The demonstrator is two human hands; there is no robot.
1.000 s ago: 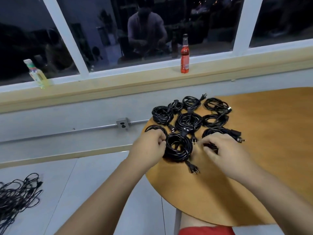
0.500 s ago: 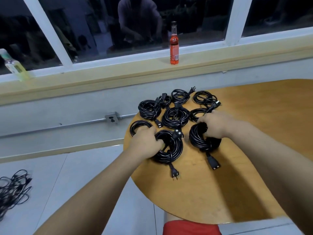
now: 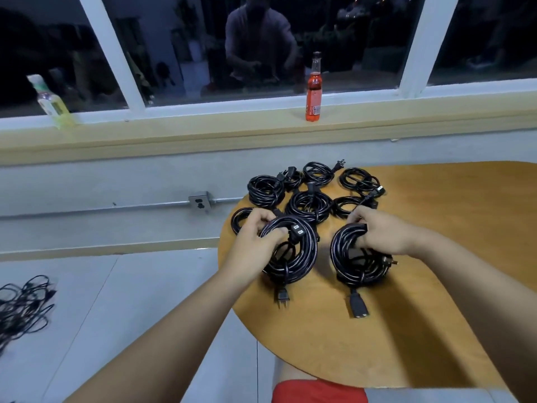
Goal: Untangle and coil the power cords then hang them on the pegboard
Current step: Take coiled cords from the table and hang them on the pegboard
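Several coiled black power cords (image 3: 309, 203) lie on a round wooden table (image 3: 436, 271). My left hand (image 3: 255, 242) grips the upper left side of one coil (image 3: 302, 257), lifted and tilted, its plug (image 3: 282, 298) dangling below. My right hand (image 3: 380, 234) grips the top of a second coil (image 3: 354, 266), whose connector (image 3: 358, 306) hangs toward the table. No pegboard is in view.
A tangled heap of black cords (image 3: 23, 306) lies on the floor at left. A red bottle (image 3: 313, 91) and a yellow-green bottle (image 3: 53, 103) stand on the window sill. A wall outlet (image 3: 199, 201) sits behind the table's left edge.
Both hands closed round a coil each and raised them off the table toward me; the right coil's connector now hangs free.
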